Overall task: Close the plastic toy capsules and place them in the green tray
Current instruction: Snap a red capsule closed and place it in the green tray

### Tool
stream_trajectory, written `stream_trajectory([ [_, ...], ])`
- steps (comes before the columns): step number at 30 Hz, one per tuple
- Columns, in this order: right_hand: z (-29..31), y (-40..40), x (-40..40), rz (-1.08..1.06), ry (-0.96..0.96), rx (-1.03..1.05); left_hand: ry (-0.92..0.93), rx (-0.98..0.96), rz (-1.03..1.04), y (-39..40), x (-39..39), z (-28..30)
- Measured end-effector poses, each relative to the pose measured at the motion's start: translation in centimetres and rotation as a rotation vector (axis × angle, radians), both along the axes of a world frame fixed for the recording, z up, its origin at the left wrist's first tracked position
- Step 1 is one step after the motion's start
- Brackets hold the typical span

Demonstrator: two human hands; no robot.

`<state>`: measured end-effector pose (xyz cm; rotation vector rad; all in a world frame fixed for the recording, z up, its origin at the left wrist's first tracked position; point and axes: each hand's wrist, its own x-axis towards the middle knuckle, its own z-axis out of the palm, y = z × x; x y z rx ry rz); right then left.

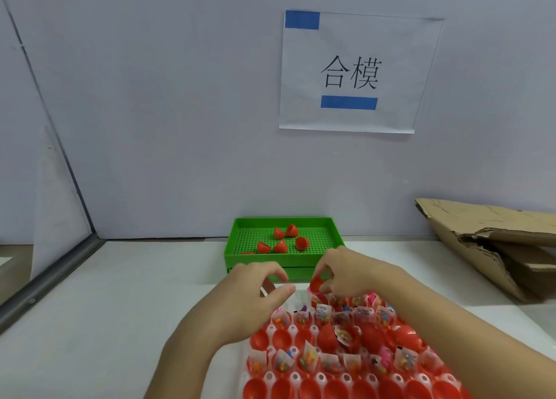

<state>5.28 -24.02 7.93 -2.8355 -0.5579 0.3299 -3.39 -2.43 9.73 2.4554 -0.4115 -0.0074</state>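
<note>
Pinching a red plastic capsule half (316, 283) between thumb and curled fingers, the right hand (346, 270) hovers at the far edge of the white holder sheet of red capsule halves (346, 353), just in front of the green perforated plastic tray (255, 260). The left hand (255, 290), at 9 o'clock of the right hand and just beside it, holds nothing; its fingers are loosely curled with the thumb stretched toward the right hand. Whether it touches the capsule half cannot be told.

From the hands, the tray sits at 12 o'clock, against the pale wall. Five closed red plastic capsules (284, 240) lie loose in it, clustered near its middle, some touching one another.

At 6 o'clock of the hands, the holder sheet covers the near part of the white table (120, 293). Many of its red cups carry small clear packets of coloured toys (323, 311); the nearest row looks empty.

A flattened brown cardboard box (493, 242) lies at 3 o'clock of the tray, well apart from it. A white paper sign with black characters and blue tape strips (350, 73) hangs on the wall at 12 o'clock.
</note>
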Motion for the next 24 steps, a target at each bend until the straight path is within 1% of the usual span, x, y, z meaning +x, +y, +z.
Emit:
stream_trajectory([
  [7, 0.6, -1.0, -0.5, -0.027, -0.038, 0.212, -0.037, -0.015, 0.025, -0.3, 0.0, -0.1],
  [12, 0.9, -1.5, -1.5, -0.066, -0.162, 0.422, -0.063, -0.117, 0.11, -1.5, 0.1, -0.4],
  [14, 1.3, -1.4, -2.3, -0.072, -0.203, 0.531, -0.049, -0.203, 0.157, -2.5, 0.1, -0.6],
  [17, 2.4, -1.1, -3.9, -0.09, -0.255, 0.632, -0.044, -0.376, 0.193, -4.0, -0.1, -0.4],
  [21, 3.9, -0.7, -6.0, -0.106, -0.344, 0.713, -0.122, -0.683, 0.224, -5.2, -0.7, 0.4],
  [24, 5.2, -0.5, -7.6, -0.101, -0.426, 0.736, -0.171, -0.788, 0.202, -5.5, -1.2, 1.4],
])
